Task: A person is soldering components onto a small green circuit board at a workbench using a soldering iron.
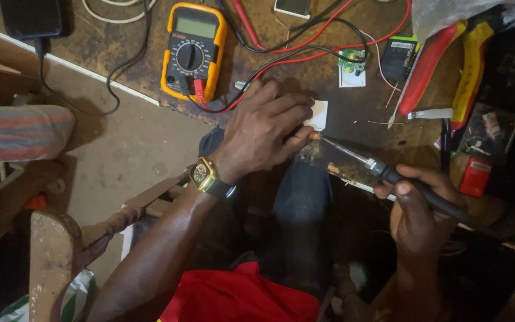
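A: Pinching a small white block (318,114) at the bench edge, the fingers of the left hand (263,130) close on it from above, thumb and forefinger gripping its near side, apparently to keep it from sliding under the tool.

B: And the other hand?

A: The right hand (417,210) is clenched around the dark handle of a soldering iron (388,174), held like a pen. The shaft slants up and left, so the tip (324,139) arrives just below the white block, beside the left fingertips (whether it touches the block cannot be told).

B: Why is the work at the very edge?

A: Probably so both forearms reach it from the lap; the person sits below the worn wooden workbench (353,113), knees under its rim.

B: What lies farther out?

A: Behind the left hand stands a yellow multimeter (194,49), with red and black leads (305,50) running across the bench past the hand. A small green circuit board (352,61) rests on a white square to the right. Red and yellow pliers (448,59) lie at the far right, well apart from the joint. A gold wristwatch (205,175) sits on the left wrist.
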